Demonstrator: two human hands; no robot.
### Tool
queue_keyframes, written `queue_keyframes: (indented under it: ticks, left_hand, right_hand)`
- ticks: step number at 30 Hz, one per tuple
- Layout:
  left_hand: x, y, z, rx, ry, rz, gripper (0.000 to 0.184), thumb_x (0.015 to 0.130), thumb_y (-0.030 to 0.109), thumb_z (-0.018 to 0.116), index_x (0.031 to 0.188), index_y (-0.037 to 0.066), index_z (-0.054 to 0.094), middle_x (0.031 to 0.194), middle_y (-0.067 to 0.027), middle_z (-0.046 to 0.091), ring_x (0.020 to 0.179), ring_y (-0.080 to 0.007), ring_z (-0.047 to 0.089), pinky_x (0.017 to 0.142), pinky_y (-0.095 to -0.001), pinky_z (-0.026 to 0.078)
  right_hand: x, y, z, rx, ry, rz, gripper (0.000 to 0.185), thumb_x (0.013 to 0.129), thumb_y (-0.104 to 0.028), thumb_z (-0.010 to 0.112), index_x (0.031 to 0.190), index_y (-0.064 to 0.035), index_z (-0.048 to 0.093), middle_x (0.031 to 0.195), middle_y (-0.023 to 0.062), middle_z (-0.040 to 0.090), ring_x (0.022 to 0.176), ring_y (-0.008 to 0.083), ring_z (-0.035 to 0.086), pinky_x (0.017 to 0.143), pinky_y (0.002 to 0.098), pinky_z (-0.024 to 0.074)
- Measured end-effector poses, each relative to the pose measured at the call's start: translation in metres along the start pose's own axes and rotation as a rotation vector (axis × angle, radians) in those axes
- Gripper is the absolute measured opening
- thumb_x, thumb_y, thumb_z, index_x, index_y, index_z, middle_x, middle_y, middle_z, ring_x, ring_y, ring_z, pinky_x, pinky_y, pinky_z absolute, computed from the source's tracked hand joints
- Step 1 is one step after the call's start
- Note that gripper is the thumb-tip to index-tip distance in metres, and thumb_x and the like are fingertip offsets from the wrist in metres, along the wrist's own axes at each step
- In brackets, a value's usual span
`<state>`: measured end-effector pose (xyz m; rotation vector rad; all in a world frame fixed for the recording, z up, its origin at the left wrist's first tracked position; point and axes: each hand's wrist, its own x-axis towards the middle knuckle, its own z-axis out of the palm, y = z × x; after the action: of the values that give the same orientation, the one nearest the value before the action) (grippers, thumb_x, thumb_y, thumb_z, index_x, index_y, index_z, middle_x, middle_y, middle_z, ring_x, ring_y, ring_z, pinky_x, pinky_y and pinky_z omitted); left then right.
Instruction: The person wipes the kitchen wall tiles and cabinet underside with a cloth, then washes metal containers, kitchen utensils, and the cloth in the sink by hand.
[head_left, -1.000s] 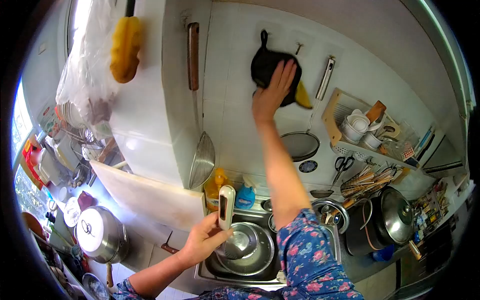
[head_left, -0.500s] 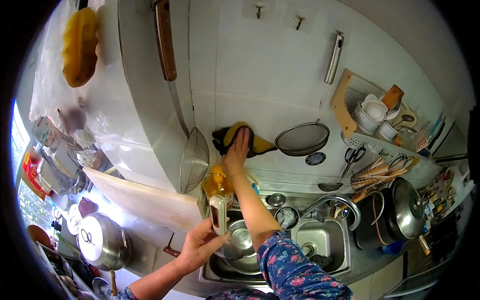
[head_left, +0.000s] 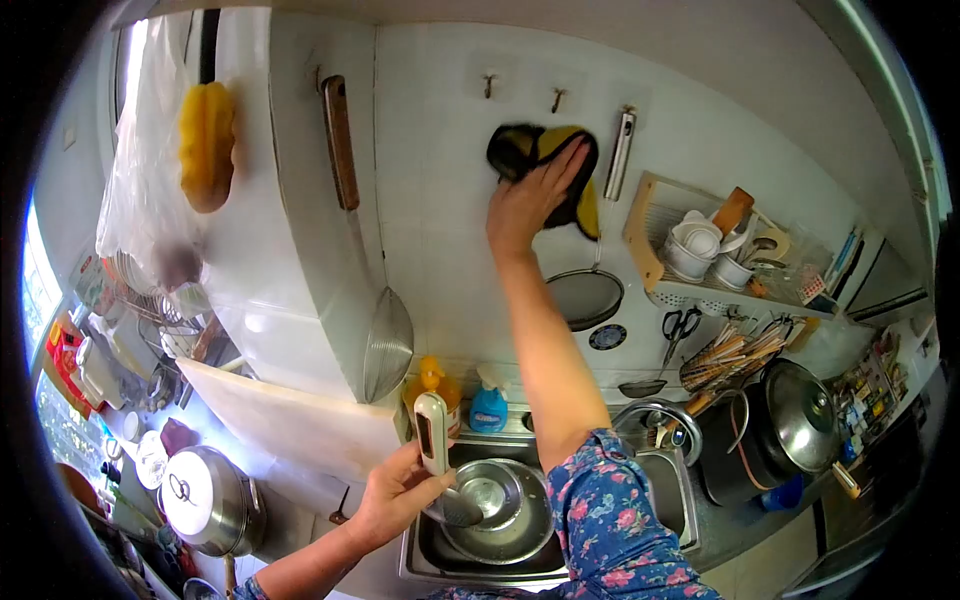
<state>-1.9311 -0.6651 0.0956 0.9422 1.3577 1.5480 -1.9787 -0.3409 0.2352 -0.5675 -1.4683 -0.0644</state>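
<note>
Cloth (head_left: 512,148), black and yellow, is spread in folds against the white wall (head_left: 455,270), below two small hooks, with the right hand (head_left: 522,212) laid over it. That hand's fingers (head_left: 568,172) are stretched out close together, pressing the cloth rather than gripping it. Left of the cloth, well apart from it, a wire skimmer (head_left: 388,345) hangs by its wooden handle; the round strainer (head_left: 585,300) hangs just below the cloth, its metal handle rising on the right. The left hand (head_left: 393,495) is low, over the near side of the sink (head_left: 485,578), its fingers closed round the pale handle of a tool (head_left: 432,430), which stands upright with its metal end above two metal bowls (head_left: 530,538). Behind it are a yellow bottle (head_left: 430,378) and, just beside that, a blue spray bottle (head_left: 489,410). At right, a dark pot with a glass lid (head_left: 798,415) sits on the desk (head_left: 735,530), below a rack (head_left: 648,235) of white cups and spoons.
</note>
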Motion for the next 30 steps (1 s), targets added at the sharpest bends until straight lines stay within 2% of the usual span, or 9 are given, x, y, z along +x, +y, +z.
queue_keyframes:
  ticks: [1, 6, 9, 12, 14, 17, 21, 24, 30]
  left_hand:
    - [0.001, 0.002, 0.002, 0.007, -0.01, 0.002, 0.039, 0.086, -0.003, 0.058, 0.123, 0.0, 0.046, 0.098, -0.0046, 0.061, 0.093, -0.0128, 0.059, 0.085, -0.0285, 0.047]
    - [0.009, 0.0, 0.005, 0.063, -0.047, 0.002, 0.041, 0.086, -0.003, 0.058, 0.124, 0.0, 0.045, 0.1, -0.005, 0.059, 0.093, -0.0138, 0.059, 0.086, -0.0284, 0.047]
    - [0.015, 0.003, 0.008, -0.011, -0.004, 0.038, 0.035, 0.085, 0.002, 0.061, 0.119, 0.002, 0.05, 0.094, 0.0009, 0.058, 0.081, -0.0044, 0.053, 0.069, -0.02, 0.044]
    - [0.03, 0.02, 0.006, -0.001, -0.021, 0.096, 0.033, 0.085, 0.002, 0.06, 0.116, 0.002, 0.051, 0.091, 0.0006, 0.058, 0.082, -0.0056, 0.054, 0.07, -0.0213, 0.045]
    - [0.041, 0.042, 0.007, 0.076, -0.016, 0.159, 0.029, 0.085, 0.001, 0.059, 0.113, 0.001, 0.051, 0.089, 0.0002, 0.058, 0.082, -0.0058, 0.055, 0.071, -0.0223, 0.046]
    - [0.066, 0.078, 0.002, 0.247, -0.024, 0.232, 0.035, 0.086, 0.001, 0.056, 0.12, -0.002, 0.048, 0.096, -0.0073, 0.06, 0.086, -0.0149, 0.06, 0.081, -0.0279, 0.048]
    - [0.109, 0.136, 0.008, 0.278, 0.078, 0.323, 0.022, 0.084, 0.007, 0.057, 0.104, -0.002, 0.055, 0.082, -0.0068, 0.059, 0.075, -0.0144, 0.059, 0.07, -0.029, 0.049]
    - [0.143, 0.165, 0.01, 0.169, 0.049, 0.402, 0.016, 0.084, 0.008, 0.057, 0.098, 0.0, 0.056, 0.08, -0.0054, 0.056, 0.073, -0.0145, 0.058, 0.07, -0.0299, 0.05]
    - [0.195, 0.182, 0.013, 0.194, 0.059, 0.43, 0.011, 0.084, 0.012, 0.058, 0.091, 0.003, 0.056, 0.078, -0.0031, 0.053, 0.072, -0.0146, 0.055, 0.071, -0.0327, 0.052]
  right_hand:
    - [0.017, 0.004, 0.0, -0.035, 0.102, -0.068, 0.034, 0.067, 0.013, 0.054, 0.1, 0.0197, 0.047, 0.148, 0.0254, 0.011, 0.138, 0.042, 0.006, 0.1, 0.0587, 0.0275]
    - [0.023, 0.009, -0.007, 0.002, 0.065, 0.074, 0.063, 0.074, 0.009, 0.051, 0.13, 0.0169, 0.024, 0.148, 0.0258, 0.007, 0.138, 0.04, 0.007, 0.104, 0.0581, 0.0208]
    - [-0.021, 0.01, 0.007, 0.097, 0.111, 0.225, 0.066, 0.075, 0.007, 0.051, 0.133, 0.0112, 0.02, 0.149, 0.0232, 0.003, 0.138, 0.0402, 0.007, 0.106, 0.0571, 0.0159]
    - [-0.091, 0.015, 0.022, 0.185, 0.109, 0.27, 0.058, 0.076, 0.006, 0.051, 0.128, 0.0085, 0.027, 0.151, 0.0204, -0.002, 0.137, 0.0405, 0.008, 0.107, 0.055, 0.0138]
    - [-0.127, 0.011, 0.025, 0.257, 0.028, 0.413, 0.081, 0.08, -0.002, 0.051, 0.144, 0.0007, 0.002, 0.151, 0.0179, -0.002, 0.137, 0.0392, 0.011, 0.107, 0.0533, 0.0155]
    - [-0.151, -0.001, 0.006, 0.319, -0.187, 0.578, 0.08, 0.08, -0.002, 0.051, 0.145, -0.0002, 0.004, 0.152, 0.018, -0.002, 0.136, 0.0399, 0.014, 0.106, 0.0484, 0.0188]
    - [-0.202, 0.017, -0.005, 0.249, -0.434, 0.418, 0.078, 0.08, 0.002, 0.046, 0.145, -0.0011, 0.003, 0.152, 0.0169, -0.001, 0.135, 0.04, 0.018, 0.104, 0.048, 0.0232]
    - [-0.207, 0.029, -0.019, 0.165, -0.608, 0.308, 0.065, 0.084, -0.002, 0.042, 0.143, -0.0003, 0.015, 0.151, 0.017, 0.008, 0.136, 0.0384, 0.019, 0.099, 0.0531, 0.0275]
    - [-0.219, 0.065, -0.019, 0.012, -0.7, 0.021, 0.055, 0.085, -0.002, 0.041, 0.138, 0.0007, 0.029, 0.149, 0.017, 0.018, 0.137, 0.0335, 0.021, 0.095, 0.0475, 0.036]
